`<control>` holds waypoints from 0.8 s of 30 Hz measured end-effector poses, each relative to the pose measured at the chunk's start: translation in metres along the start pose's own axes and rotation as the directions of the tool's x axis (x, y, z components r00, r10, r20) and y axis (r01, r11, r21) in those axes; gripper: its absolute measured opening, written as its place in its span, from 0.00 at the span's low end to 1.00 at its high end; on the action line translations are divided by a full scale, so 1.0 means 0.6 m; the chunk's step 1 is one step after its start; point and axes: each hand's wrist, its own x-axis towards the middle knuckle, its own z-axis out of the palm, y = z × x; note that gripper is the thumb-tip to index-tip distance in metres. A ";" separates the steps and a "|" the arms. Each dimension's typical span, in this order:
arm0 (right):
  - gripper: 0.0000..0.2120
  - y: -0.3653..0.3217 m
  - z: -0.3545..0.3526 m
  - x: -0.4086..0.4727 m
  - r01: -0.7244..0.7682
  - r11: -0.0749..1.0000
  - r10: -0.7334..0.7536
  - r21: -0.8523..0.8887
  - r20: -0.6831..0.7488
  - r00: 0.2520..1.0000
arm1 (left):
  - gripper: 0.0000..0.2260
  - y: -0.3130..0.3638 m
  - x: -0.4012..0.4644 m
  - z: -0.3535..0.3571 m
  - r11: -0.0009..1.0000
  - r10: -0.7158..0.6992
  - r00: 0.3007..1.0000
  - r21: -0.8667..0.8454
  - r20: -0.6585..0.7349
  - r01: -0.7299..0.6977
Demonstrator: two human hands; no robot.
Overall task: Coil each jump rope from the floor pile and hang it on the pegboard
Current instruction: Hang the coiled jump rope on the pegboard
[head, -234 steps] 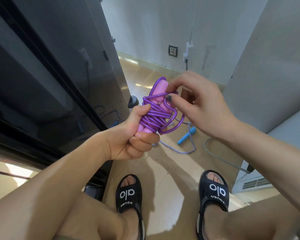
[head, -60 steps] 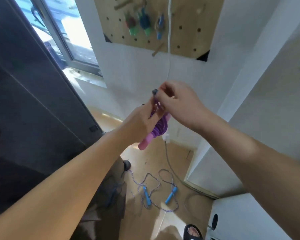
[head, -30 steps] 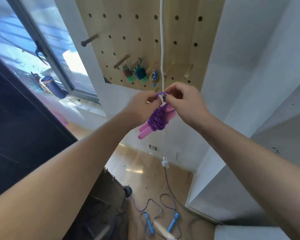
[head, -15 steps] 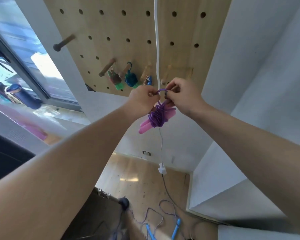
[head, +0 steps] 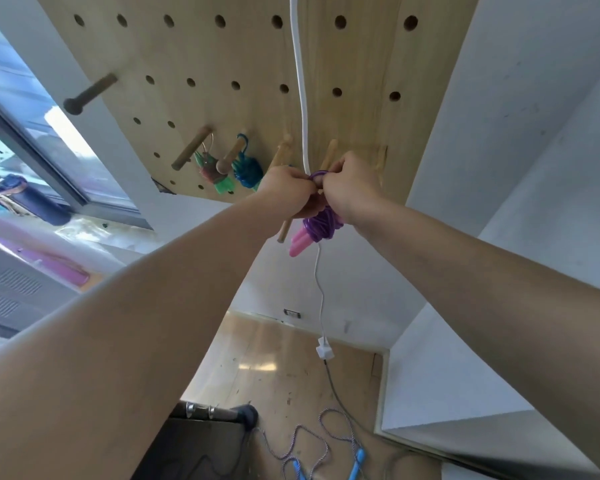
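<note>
Head view, left hand (head: 288, 188) and right hand (head: 349, 183) both pinched on loop of purple jump rope (head: 319, 228), raised closer than before to pegboard (head: 222, 57), at wooden peg (head: 328, 155), blue rope (head: 326, 448) left on floor (head: 274, 368).

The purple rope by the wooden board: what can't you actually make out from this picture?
- Whether the loop of the purple rope is over a peg yet: the left hand and right hand cover it.
- The third hung bundle: hidden behind the left hand.
- The blue-handled rope on the floor: cut off by the bottom edge.
- The pegboard top: cut off by the upper edge.
</note>
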 end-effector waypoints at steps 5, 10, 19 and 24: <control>0.06 -0.020 -0.018 0.030 -0.010 1.000 0.010 0.028 -0.006 1.000 | 0.11 0.027 0.026 -0.001 0.978 -0.074 0.997 -0.199 -0.018 0.069; 0.07 -0.029 -0.019 0.066 -0.038 0.997 0.034 -0.073 -0.053 0.998 | 0.17 0.058 0.017 0.009 0.963 -0.105 0.994 -0.244 0.042 0.112; 0.10 -0.033 -0.014 0.101 -0.076 0.972 0.066 -0.220 -0.053 0.996 | 0.11 0.050 0.047 0.028 0.981 -0.109 0.994 -0.165 -0.016 0.105; 0.16 -0.030 -0.011 0.084 -0.014 0.968 -0.013 -0.251 -0.108 0.994 | 0.10 0.034 0.039 0.014 0.974 -0.112 0.992 -0.190 0.050 0.120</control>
